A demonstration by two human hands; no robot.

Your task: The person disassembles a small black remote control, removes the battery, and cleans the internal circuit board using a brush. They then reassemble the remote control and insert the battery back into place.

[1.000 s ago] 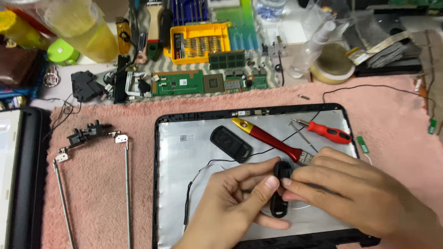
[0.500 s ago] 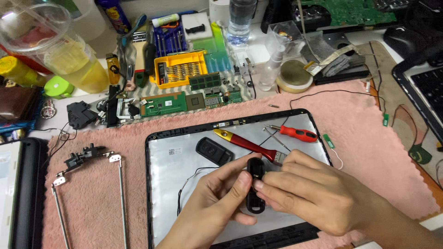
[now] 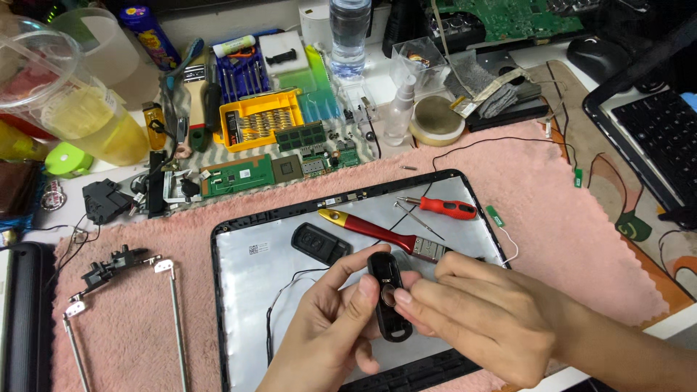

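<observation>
Both hands meet over the silver inside of a laptop lid point(image 3: 247, 290) that lies on a pink fuzzy mat point(image 3: 581, 239); between them is a small black oval case point(image 3: 388, 297), held upright just above the lid; the left hand point(image 3: 327, 334) is clamped on it, thumb on its front and fingers behind; the right hand point(image 3: 479, 319) pinches a small round silvery disc point(image 3: 389, 295) against the case's face with its fingertips closed together. On the lid just beyond lie a second black oval shell point(image 3: 320, 243), a red-and-yellow pry tool point(image 3: 377, 232) and a red-handled screwdriver point(image 3: 446, 209); 2 metal hinge rails point(image 3: 174, 319) rest on the mat to the left; a yellow bit tray point(image 3: 263, 120) sits farther back.
</observation>
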